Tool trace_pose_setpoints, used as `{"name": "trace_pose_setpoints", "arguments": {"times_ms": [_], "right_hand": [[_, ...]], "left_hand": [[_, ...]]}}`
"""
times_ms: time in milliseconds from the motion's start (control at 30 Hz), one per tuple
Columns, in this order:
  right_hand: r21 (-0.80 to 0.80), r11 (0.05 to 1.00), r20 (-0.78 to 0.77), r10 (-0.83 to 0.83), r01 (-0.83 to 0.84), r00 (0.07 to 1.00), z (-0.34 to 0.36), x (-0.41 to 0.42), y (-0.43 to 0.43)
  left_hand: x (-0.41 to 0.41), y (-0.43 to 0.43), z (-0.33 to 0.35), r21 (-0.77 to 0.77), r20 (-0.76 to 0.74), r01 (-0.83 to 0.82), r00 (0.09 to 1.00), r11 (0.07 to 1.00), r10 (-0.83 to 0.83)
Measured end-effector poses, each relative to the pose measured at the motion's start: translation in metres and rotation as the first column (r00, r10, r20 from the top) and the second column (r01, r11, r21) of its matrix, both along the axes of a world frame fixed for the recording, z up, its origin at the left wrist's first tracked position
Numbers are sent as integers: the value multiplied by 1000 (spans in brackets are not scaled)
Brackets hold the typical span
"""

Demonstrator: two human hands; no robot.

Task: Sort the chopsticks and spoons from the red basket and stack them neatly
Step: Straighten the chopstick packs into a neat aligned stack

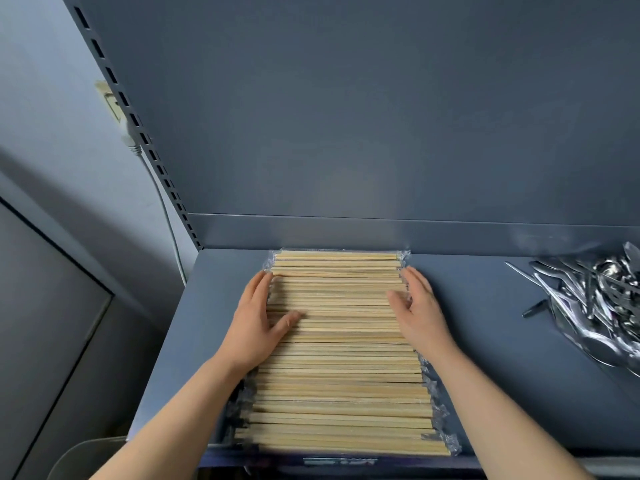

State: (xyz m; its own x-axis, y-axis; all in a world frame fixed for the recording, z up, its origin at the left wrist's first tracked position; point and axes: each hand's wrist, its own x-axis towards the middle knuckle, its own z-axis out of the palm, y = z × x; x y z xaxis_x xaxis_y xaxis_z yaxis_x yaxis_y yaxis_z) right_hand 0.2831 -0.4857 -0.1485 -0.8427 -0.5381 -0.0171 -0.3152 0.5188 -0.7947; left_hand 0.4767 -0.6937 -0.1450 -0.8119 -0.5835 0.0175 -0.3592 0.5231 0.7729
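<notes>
A wide stack of wrapped wooden chopsticks lies crosswise on the grey-blue shelf, reaching from the back wall to the front edge. My left hand presses flat against the stack's left ends, its thumb lying on top. My right hand presses against the right ends with straight fingers, its thumb also on top. A loose heap of metal spoons sits at the shelf's right side. The red basket is out of view.
The shelf's back panel rises right behind the stack. A slotted upright stands at the left, with a wall socket and white cable beside it. A grey bin rim shows at the lower left.
</notes>
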Motion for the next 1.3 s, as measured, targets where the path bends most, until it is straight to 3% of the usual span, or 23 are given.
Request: {"name": "trace_pose_setpoints", "arguments": {"times_ms": [133, 267, 400, 533, 833, 1067, 1300], "right_hand": [[-46, 992, 96, -113, 118, 989, 6, 1, 11], [-127, 989, 217, -46, 75, 975, 4, 18, 15], [-72, 990, 171, -109, 123, 979, 8, 0, 8], [-26, 989, 211, -134, 142, 968, 16, -37, -7], [27, 999, 191, -29, 24, 981, 11, -32, -43], [-96, 987, 247, -102, 129, 964, 29, 5, 13], [-195, 974, 325, -46, 115, 945, 10, 84, 81]], "left_hand": [[4, 0, -1, 27, -96, -112, 989, 993, 114], [4, 6, -4, 151, -92, -99, 989, 984, 113], [-4, -3, 0, 107, -101, -152, 981, 983, 163], [-33, -29, 10, 186, -62, -225, 969, 956, 240], [-63, -23, 8, 119, 59, -133, 990, 984, 126], [1, -12, 29, 282, -45, -155, 984, 947, 174], [73, 44, 8, 384, -71, -149, 979, 911, 190]]}}
